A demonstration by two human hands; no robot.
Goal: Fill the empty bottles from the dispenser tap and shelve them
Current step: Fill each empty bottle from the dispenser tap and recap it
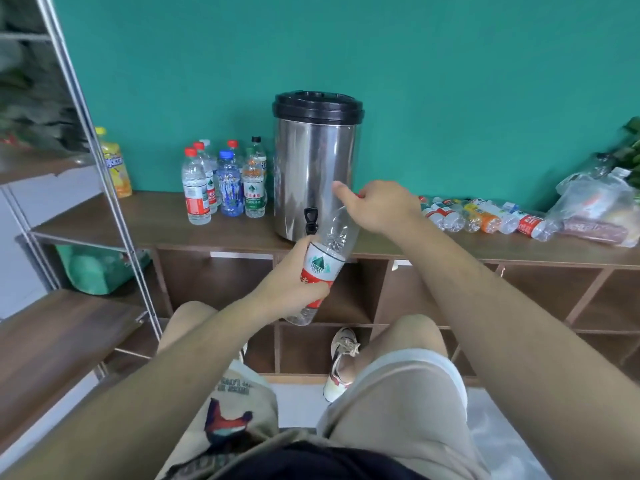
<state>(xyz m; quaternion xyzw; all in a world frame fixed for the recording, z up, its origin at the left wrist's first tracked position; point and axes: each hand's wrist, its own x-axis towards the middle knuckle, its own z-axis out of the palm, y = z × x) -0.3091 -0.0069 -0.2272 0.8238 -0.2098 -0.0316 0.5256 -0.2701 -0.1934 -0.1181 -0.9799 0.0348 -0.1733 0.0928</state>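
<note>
Both hands are on one empty bottle (337,233), held in the air just in front of the counter (207,233). The left hand (294,275) wraps round the labelled middle. The right hand (377,206) curls over the top end, fingers closed on the red cap (360,195), thumb sticking out to the left.

The bottle's long axis is tilted: its base points down toward the person and its neck points up and to the right. The tap (310,221), low on the front of the steel dispenser (315,161), lies just left of the bottle's shoulder, nearer the left hand than the right. The mouth therefore points away from the tap.

By my reading, the cap has to come off first. Then the left hand would need to swing the neck upright and bring it under the spout.
</note>
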